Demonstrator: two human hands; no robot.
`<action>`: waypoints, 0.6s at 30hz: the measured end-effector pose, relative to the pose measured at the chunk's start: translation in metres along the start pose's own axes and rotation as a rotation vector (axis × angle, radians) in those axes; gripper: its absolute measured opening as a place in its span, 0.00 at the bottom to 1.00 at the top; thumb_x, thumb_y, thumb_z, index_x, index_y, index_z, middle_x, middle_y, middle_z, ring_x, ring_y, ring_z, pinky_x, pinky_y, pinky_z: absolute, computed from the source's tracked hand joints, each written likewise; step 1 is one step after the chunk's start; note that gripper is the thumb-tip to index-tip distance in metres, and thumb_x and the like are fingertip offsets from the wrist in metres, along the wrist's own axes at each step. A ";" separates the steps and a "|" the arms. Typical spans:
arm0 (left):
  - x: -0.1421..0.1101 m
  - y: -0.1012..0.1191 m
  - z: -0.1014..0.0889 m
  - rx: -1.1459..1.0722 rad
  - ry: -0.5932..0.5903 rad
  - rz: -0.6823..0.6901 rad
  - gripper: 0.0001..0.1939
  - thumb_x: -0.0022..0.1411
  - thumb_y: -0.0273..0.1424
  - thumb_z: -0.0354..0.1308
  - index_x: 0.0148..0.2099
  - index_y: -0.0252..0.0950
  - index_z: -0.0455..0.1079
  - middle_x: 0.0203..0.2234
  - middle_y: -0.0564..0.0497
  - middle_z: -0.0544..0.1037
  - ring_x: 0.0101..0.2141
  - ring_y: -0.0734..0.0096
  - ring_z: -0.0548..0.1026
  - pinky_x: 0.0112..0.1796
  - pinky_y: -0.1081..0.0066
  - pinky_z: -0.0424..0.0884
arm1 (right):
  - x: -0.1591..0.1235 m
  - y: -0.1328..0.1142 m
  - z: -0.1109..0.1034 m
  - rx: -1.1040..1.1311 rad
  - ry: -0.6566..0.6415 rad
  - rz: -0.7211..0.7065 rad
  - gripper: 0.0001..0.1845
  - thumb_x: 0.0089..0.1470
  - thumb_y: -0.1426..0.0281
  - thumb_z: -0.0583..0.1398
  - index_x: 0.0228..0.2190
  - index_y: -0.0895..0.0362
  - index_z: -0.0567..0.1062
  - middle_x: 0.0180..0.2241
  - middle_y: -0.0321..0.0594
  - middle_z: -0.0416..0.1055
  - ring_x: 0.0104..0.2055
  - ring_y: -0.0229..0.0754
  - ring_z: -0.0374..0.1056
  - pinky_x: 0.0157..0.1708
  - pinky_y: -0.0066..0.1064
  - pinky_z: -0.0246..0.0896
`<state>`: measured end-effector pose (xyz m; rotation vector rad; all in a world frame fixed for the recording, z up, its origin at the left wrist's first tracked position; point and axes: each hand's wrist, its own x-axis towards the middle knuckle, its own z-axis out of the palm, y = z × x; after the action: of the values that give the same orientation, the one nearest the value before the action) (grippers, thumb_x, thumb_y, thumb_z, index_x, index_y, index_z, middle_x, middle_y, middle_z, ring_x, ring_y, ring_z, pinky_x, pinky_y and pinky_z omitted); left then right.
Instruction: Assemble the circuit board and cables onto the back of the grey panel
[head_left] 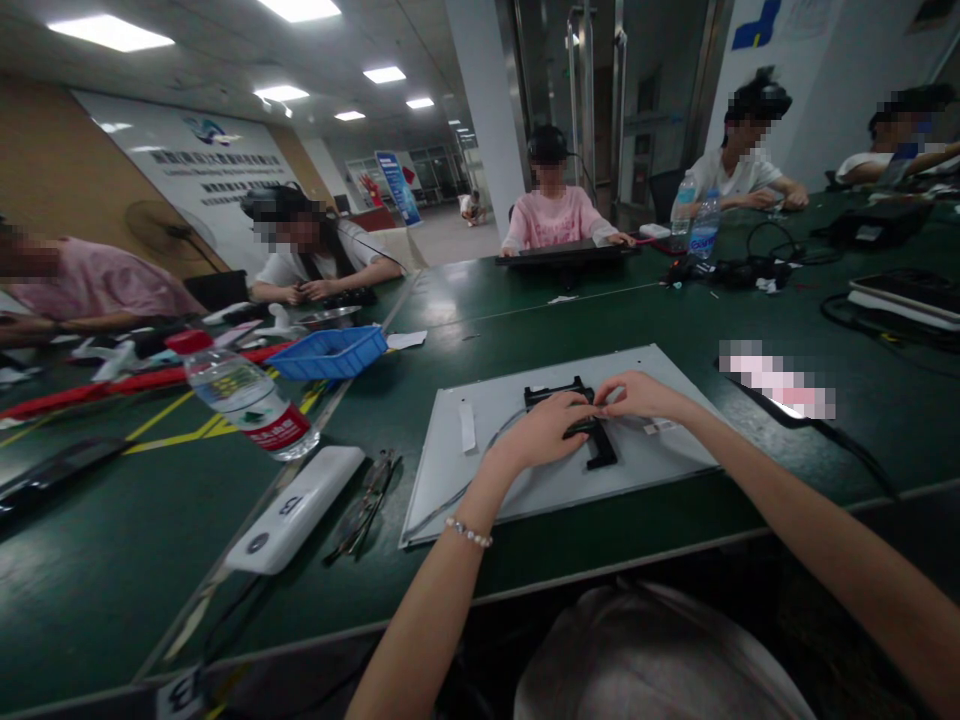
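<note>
On the green table lies a light grey flat panel with a black bracket-like part on its surface. My left hand is over the bracket, fingers bent together at its middle. From the right, my right hand meets it with thumb and forefinger pinched. Whatever small thing lies between the fingertips is hidden. A thin grey cable runs across the panel and passes under my left hand. A white strip lies on the panel's left part, and a small label is beside my right hand.
Left of the panel are glasses, a white power bank, a water bottle and a blue tray. To the right lies a lit phone with a cable. Several people sit around the table; one faces me.
</note>
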<state>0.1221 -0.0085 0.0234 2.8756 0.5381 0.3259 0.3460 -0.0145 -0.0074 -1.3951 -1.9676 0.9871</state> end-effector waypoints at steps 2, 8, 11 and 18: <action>0.000 -0.001 -0.003 -0.003 0.004 -0.009 0.21 0.61 0.29 0.53 0.57 0.39 0.63 0.50 0.46 0.69 0.50 0.62 0.67 0.51 0.62 0.63 | -0.001 -0.001 -0.001 0.001 0.011 0.004 0.13 0.43 0.68 0.63 0.34 0.57 0.77 0.36 0.40 0.76 0.32 0.39 0.71 0.34 0.29 0.64; -0.010 -0.019 -0.030 0.128 0.076 -0.229 0.20 0.64 0.34 0.49 0.57 0.36 0.63 0.49 0.45 0.72 0.48 0.62 0.70 0.49 0.65 0.66 | -0.002 -0.003 -0.004 -0.012 0.105 0.040 0.12 0.47 0.69 0.59 0.35 0.57 0.78 0.33 0.41 0.76 0.30 0.39 0.70 0.25 0.26 0.61; -0.025 -0.036 -0.047 0.287 0.066 -0.401 0.18 0.65 0.35 0.48 0.54 0.36 0.67 0.46 0.45 0.73 0.44 0.63 0.73 0.47 0.67 0.67 | -0.004 -0.007 -0.004 0.008 0.114 0.045 0.13 0.48 0.68 0.58 0.36 0.59 0.77 0.32 0.42 0.76 0.28 0.38 0.69 0.23 0.26 0.58; -0.077 -0.074 -0.054 0.432 0.081 -0.667 0.18 0.63 0.37 0.48 0.51 0.38 0.69 0.45 0.45 0.73 0.40 0.61 0.74 0.41 0.67 0.69 | -0.007 -0.018 -0.002 0.015 0.223 -0.073 0.12 0.51 0.67 0.57 0.34 0.60 0.77 0.29 0.41 0.75 0.30 0.39 0.70 0.28 0.28 0.60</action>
<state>0.0134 0.0383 0.0444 2.8345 1.6963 0.2302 0.3401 -0.0239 0.0080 -1.3525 -1.8285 0.7765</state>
